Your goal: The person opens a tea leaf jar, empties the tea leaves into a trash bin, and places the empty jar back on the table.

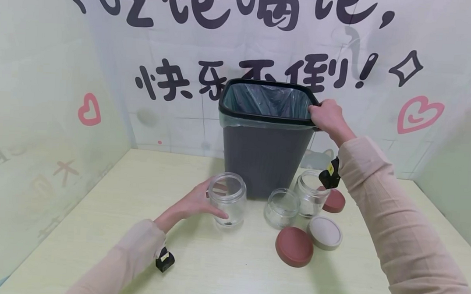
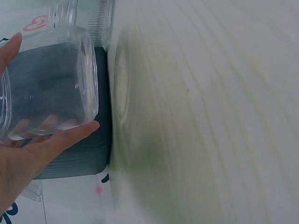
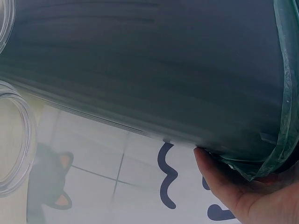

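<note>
My left hand [image 1: 195, 201] grips a clear glass jar [image 1: 234, 208] from its left side, thumb in front and fingers behind. In the left wrist view the uncapped jar [image 2: 51, 88] is held with its base just off the tabletop. Farther back stands a dark grey trash bin [image 1: 264, 159], fitted with a black rim and a green plastic liner [image 1: 257, 99]. The bin's right rim is pinched by my right hand [image 1: 330, 118]. In the right wrist view that hand [image 3: 247, 198] has its thumb and fingers around the rim and liner.
Right of the held jar are a short glass jar [image 1: 282, 210] and a taller one [image 1: 308, 203], both uncapped. Near them lie a red lid [image 1: 294, 247], a whitish lid [image 1: 325, 232] and another red lid [image 1: 334, 201]. A printed backdrop [image 1: 181, 131] closes the back.
</note>
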Demonstrator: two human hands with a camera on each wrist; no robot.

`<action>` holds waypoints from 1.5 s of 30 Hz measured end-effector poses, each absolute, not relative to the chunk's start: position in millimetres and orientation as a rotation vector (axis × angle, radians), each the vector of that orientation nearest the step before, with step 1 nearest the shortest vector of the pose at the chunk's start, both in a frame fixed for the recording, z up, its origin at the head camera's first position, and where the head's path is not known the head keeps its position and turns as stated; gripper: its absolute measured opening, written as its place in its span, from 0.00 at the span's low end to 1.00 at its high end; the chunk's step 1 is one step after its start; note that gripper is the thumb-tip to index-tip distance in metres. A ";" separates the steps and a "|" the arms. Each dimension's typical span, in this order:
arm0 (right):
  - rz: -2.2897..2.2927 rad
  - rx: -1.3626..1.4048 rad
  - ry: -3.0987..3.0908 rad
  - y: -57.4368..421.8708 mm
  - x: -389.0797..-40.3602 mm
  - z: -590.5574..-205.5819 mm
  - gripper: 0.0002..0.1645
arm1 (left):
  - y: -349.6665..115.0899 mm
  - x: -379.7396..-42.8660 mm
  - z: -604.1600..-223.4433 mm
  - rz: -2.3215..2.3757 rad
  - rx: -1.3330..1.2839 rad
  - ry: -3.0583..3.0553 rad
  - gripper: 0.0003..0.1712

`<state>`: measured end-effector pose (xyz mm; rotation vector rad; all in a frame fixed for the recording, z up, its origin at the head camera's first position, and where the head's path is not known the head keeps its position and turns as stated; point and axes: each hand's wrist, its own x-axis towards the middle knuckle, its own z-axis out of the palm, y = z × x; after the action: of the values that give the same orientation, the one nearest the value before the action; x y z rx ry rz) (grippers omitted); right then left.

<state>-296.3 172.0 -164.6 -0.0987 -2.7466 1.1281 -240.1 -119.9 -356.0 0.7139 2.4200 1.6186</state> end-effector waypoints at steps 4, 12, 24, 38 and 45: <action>1.128 -0.102 -2.744 171.8 -296.0 -165.3 0.20 | -111.3 -238.6 -358.6 1.612 0.660 2.461 0.55; 1.136 -0.094 -2.741 171.4 -295.7 -165.8 0.21 | -95.8 -234.3 -364.1 1.608 0.632 2.523 0.54; 1.159 -0.093 -2.748 172.3 -295.7 -165.8 0.24 | -76.8 -230.7 -372.2 1.592 0.591 2.589 0.53; 1.167 -0.085 -2.750 173.2 -294.6 -166.1 0.24 | -60.1 -231.6 -372.4 1.500 0.642 2.674 0.52; 1.177 -0.075 -2.742 174.1 -295.0 -166.2 0.23 | -52.9 -229.9 -370.8 1.483 0.534 2.701 0.53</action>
<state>-295.0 174.1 -166.2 -0.0752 -2.7423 1.1765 -229.9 -52.9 -370.8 0.5342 2.7014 1.4830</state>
